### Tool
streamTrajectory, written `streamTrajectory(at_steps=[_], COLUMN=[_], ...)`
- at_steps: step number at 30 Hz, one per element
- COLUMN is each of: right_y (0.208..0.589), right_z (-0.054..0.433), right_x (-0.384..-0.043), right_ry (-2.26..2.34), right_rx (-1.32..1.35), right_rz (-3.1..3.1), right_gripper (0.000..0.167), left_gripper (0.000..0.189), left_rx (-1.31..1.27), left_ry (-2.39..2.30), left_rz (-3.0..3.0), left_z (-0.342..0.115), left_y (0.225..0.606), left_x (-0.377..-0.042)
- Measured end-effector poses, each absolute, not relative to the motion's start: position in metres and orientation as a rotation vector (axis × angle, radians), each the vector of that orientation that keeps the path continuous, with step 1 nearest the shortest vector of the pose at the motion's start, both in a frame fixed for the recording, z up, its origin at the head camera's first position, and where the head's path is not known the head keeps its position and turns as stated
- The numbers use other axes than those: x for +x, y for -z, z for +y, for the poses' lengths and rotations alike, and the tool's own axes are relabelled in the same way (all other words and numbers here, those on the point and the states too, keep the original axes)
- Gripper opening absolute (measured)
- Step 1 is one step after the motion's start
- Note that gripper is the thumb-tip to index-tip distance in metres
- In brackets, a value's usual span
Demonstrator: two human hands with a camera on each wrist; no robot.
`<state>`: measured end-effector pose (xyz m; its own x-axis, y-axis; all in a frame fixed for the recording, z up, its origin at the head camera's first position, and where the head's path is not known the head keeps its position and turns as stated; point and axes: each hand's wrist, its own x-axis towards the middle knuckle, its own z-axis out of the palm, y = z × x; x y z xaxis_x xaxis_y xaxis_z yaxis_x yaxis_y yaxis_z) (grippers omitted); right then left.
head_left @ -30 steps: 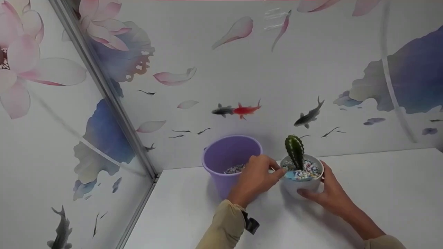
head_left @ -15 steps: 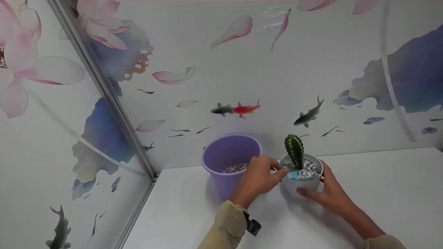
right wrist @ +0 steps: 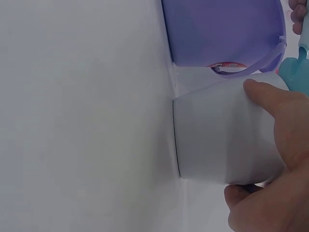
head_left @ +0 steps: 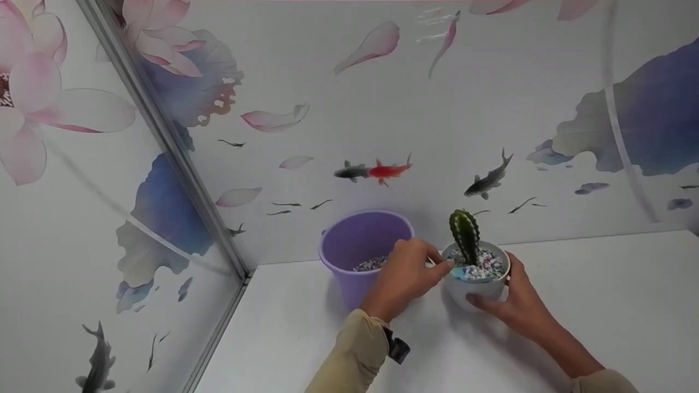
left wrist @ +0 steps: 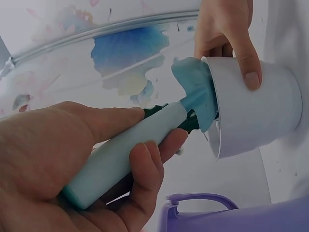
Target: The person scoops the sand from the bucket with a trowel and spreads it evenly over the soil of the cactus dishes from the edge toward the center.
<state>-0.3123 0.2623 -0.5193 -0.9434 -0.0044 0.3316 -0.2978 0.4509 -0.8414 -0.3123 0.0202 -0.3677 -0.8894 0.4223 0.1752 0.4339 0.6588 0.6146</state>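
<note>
My left hand point(head_left: 401, 278) grips the pale blue handle of a small toy trowel point(left wrist: 130, 157), thumb along one side and fingers curled round the other. Its scoop-shaped blue blade point(left wrist: 195, 89) lies at the mouth of a white pot point(head_left: 460, 297), overlapping the near rim. In the pot stands a green ribbed cactus point(head_left: 465, 237), with multicoloured pebbles point(head_left: 487, 267) round its base. My right hand point(head_left: 524, 311) holds the pot from the right, thumb on the front wall and fingers behind. The pot's base rests on the white table. Part of the blade is hidden inside the pot.
A purple bucket point(head_left: 349, 286) with greyish gravel point(head_left: 368, 265) at its bottom stands left of the pot, partly behind my left hand. Its handle point(left wrist: 203, 197) hangs outside. A wall printed with fish and petals rises behind the white table point(head_left: 600, 295); a metal strip point(head_left: 175, 147) marks the corner.
Both hands keep nearly the same place. The trowel blade has shifted slightly at the pot's rim, and a little less of its blue shows in the head view.
</note>
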Motion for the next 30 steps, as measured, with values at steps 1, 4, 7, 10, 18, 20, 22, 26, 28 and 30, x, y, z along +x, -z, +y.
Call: streamTrajectory(at_steps=[1, 4, 7, 10, 18, 20, 22, 26, 28, 30], right_y=[0.519, 0.519, 0.518, 0.515, 0.517, 0.518, 0.518, 0.519, 0.518, 0.518], right_z=[0.262, 0.260, 0.258, 0.255, 0.252, 0.252, 0.253, 0.254, 0.253, 0.253], right_x=[-0.312, -0.311, -0.309, -0.309, -0.310, -0.310, -0.309, -0.309, -0.309, -0.309], right_ry=[-1.490, -1.504, -1.501, -1.447, -1.361, -1.386, -1.405, -1.420, -1.419, -1.417], right_rx=[0.272, 0.305, 0.322, 0.297, 0.250, 0.252, 0.250, 0.248, 0.246, 0.242], right_rz=[-2.415, -2.409, -2.430, -2.463, -2.452, -2.456, -2.469, -2.489, -2.493, -2.501], right_gripper=[0.122, 0.120, 0.119, 0.121, 0.126, 0.128, 0.130, 0.131, 0.131, 0.131], left_gripper=[0.016, 0.016, 0.017, 0.017, 0.017, 0.017, 0.017, 0.018, 0.019, 0.019], left_rx=[-0.735, -0.735, -0.737, -0.728, -0.759, -0.759, -0.746, -0.718, -0.713, -0.723], left_ry=[1.056, 1.035, 1.005, 0.989, 0.911, 0.877, 0.867, 0.906, 0.921, 0.927], left_rz=[-2.849, -2.857, -2.857, -2.860, -2.841, -2.841, -2.852, -2.873, -2.873, -2.863], left_z=[0.021, 0.022, 0.022, 0.022, 0.023, 0.024, 0.026, 0.027, 0.027, 0.028], left_y=[0.366, 0.364, 0.363, 0.362, 0.358, 0.356, 0.355, 0.355, 0.356, 0.356], left_x=[-0.312, -0.311, -0.311, -0.310, -0.311, -0.312, -0.312, -0.312, -0.312, -0.312])
